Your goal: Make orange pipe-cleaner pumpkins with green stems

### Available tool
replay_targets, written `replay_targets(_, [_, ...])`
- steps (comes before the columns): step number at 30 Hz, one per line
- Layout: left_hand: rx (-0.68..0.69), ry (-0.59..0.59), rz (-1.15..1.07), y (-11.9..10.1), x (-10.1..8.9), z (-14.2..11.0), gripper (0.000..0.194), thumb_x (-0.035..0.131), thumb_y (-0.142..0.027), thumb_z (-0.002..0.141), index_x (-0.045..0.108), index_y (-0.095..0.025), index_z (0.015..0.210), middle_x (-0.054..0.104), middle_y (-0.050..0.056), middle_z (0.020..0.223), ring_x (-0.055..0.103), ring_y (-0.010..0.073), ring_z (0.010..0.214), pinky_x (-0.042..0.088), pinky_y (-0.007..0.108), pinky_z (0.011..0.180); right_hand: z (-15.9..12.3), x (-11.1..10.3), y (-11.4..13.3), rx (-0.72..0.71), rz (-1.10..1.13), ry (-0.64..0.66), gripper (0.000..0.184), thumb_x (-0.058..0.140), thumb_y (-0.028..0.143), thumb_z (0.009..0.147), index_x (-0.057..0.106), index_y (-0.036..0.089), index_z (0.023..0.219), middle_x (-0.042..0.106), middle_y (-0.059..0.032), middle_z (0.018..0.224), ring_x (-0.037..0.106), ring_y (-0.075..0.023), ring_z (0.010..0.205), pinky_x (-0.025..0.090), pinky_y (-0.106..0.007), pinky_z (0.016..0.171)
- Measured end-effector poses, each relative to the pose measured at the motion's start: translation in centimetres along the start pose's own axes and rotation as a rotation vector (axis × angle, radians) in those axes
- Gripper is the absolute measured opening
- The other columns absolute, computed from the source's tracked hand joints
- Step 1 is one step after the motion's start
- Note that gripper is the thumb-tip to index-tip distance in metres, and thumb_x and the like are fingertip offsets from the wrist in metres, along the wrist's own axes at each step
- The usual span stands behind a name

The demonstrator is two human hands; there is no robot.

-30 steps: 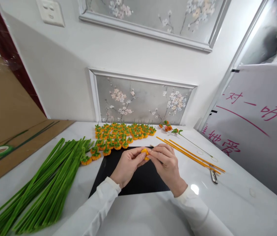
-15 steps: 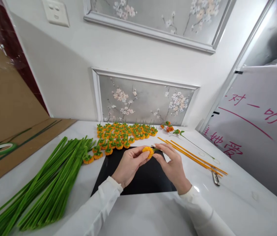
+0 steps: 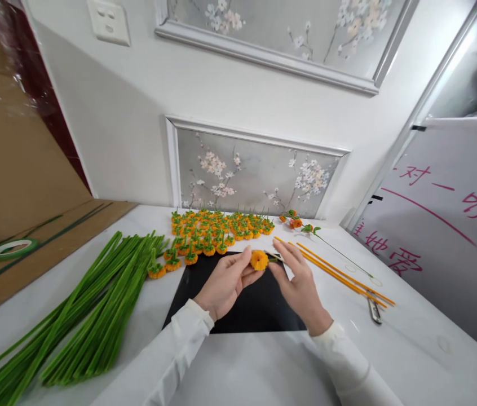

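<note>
Over a black mat (image 3: 251, 310), I hold a small orange pipe-cleaner flower (image 3: 259, 260) with its ruffled face toward me. My left hand (image 3: 225, 285) curls around its left side, fingers under and behind it, the thumb raised beside the petals. From the right, my right hand (image 3: 301, 287) pinches by the short green stem, thumb and fingers close together. A thin pale stick-like piece (image 3: 275, 256) shows between those fingers; its kind is unclear. Rows of finished-looking orange flowers (image 3: 208, 248) with green undersides up stand just behind the mat.
Green pipe cleaners (image 3: 95, 310) lie bundled at left, near green tape (image 3: 12, 249) on cardboard. Orange pipe cleaners (image 3: 344, 276), a metal clipper-like tool (image 3: 374, 310) and a long-stemmed flower spray (image 3: 295, 223) lie at right. A framed wall panel (image 3: 259, 169) rises behind.
The orange flower has turned so its face points toward me. My left thumb has lifted off its petals. The view has shifted slightly.
</note>
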State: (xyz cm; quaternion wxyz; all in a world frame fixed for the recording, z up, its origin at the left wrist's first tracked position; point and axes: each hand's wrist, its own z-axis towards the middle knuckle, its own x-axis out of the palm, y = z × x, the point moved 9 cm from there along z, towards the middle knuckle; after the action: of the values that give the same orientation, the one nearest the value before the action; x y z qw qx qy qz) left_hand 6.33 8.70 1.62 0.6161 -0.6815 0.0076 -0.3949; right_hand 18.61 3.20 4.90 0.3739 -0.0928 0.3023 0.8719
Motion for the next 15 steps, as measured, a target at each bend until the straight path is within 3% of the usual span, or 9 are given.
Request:
replay_targets(2, [-0.045,-0.015,-0.047,0.2,-0.1,0.0,0.038,0.058,-0.047,0.082,0.069,-0.013,0.094,0.069,0.01,0.1,0.063,0.0196,0.098,0.05,0.032,0.091,0.0,0.0,-1.9,0.125,0.144,0.017,0.037,0.05,0.03,0.09,0.055,0.023,0.126,0.056,-0.0113,0.125,0.052,-0.0236,0.116,0.044,-0.043,0.096])
replay_targets(4, [-0.06,-0.002,-0.04,0.1,-0.1,-0.1,0.042,0.054,-0.05,0.084,0.069,-0.013,0.097,0.068,0.012,0.106,0.062,0.0202,0.102,0.049,0.032,0.092,-0.1,1.2,-3.2,0.229,0.32,0.12,0.035,0.048,0.034,0.091,0.059,0.023,0.122,0.059,-0.0099,0.122,0.056,-0.023,0.111,0.049,-0.04,0.09])
replay_targets(8, [0.051,0.078,0.196,-0.7,0.4,-0.3,0.03,0.071,-0.031,0.076,0.068,-0.016,0.101,0.067,0.008,0.107,0.061,0.0187,0.103,0.047,0.028,0.093,-1.0,4.0,-3.8,0.363,0.506,0.326,0.031,0.05,0.04,0.089,0.068,0.02,0.105,0.069,-0.0057,0.092,0.064,-0.0188,0.08,0.055,-0.031,0.068])
replay_targets(11, [0.163,0.083,0.352,-1.3,0.7,-0.4,0.034,0.073,-0.023,0.072,0.066,-0.018,0.105,0.069,0.006,0.102,0.062,0.0195,0.099,0.048,0.03,0.09,-1.2,4.4,-3.7,0.385,0.496,0.297,0.03,0.053,0.041,0.086,0.071,0.018,0.091,0.065,-0.0021,0.07,0.058,-0.0147,0.061,0.051,-0.027,0.058])
replay_targets(15, [0.217,0.064,0.421,-1.3,0.5,-0.3,0.028,0.07,-0.022,0.074,0.067,-0.016,0.101,0.069,0.006,0.1,0.063,0.0203,0.097,0.048,0.03,0.089,-1.1,4.1,-3.3,0.368,0.452,0.239,0.029,0.055,0.041,0.084,0.067,0.016,0.076,0.059,-0.0007,0.061,0.053,-0.013,0.055,0.047,-0.025,0.053])
